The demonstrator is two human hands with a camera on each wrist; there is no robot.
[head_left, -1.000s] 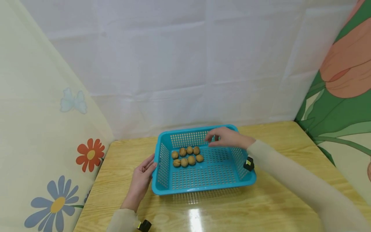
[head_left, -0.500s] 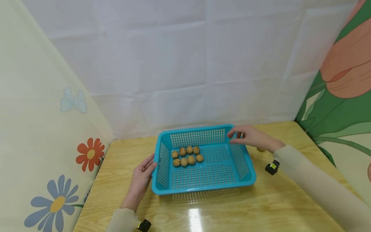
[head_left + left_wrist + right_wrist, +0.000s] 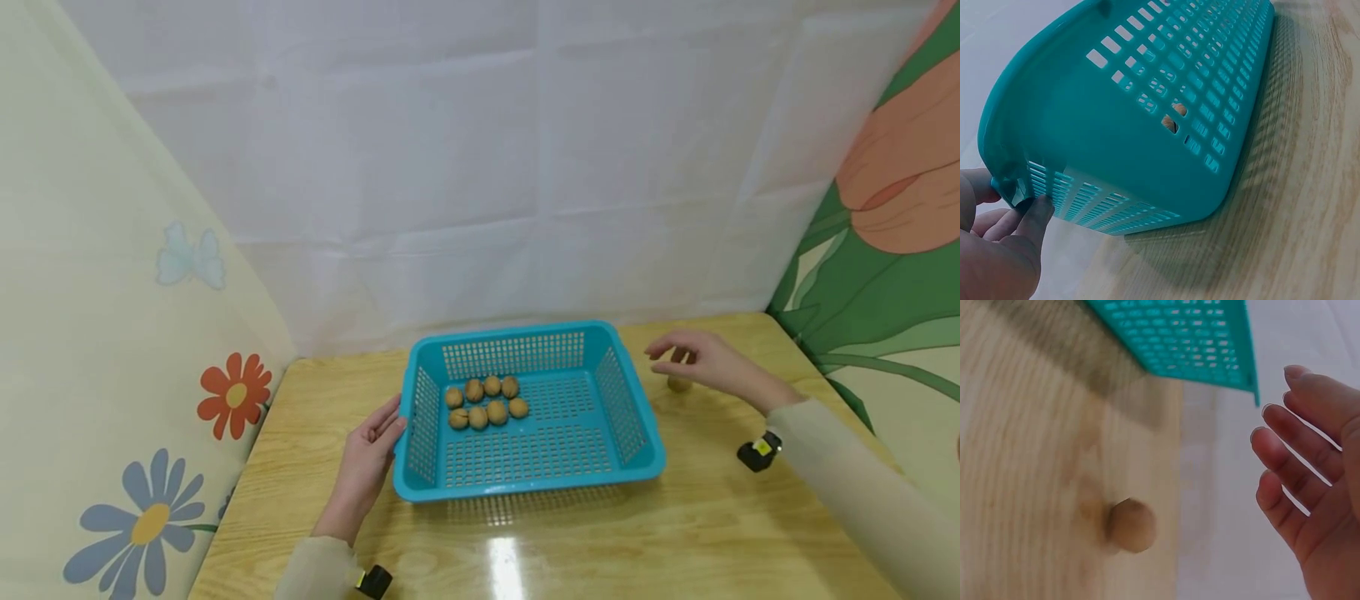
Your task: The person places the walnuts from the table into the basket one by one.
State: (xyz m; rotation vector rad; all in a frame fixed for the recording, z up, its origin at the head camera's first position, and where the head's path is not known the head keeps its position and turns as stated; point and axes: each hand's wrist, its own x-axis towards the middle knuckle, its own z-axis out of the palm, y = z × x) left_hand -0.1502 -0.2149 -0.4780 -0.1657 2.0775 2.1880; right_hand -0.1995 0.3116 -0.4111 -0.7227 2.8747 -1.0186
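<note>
A blue perforated plastic basket (image 3: 528,492) stands on the table with several walnuts (image 3: 497,412) in two rows on its left half. My left hand (image 3: 366,460) grips the basket's left end; in the left wrist view its thumb and fingers (image 3: 1036,219) pinch the rim. Beyond the basket's right side, a single walnut (image 3: 679,383) lies on the wooden table, partly covered by my right hand in the head view. My right hand (image 3: 705,365) hovers over that walnut, fingers loosely bent and holding nothing. The right wrist view shows the walnut (image 3: 1132,525) apart from the fingers.
The wooden table (image 3: 570,550) extends to the front and both sides of the basket. A white cloth (image 3: 450,167) hangs behind it. Printed flower panels flank the table left and right.
My right hand has moved right, from above the basket's inside to outside it, near the lone walnut. That walnut has come into sight. My left hand and the basket stay put.
</note>
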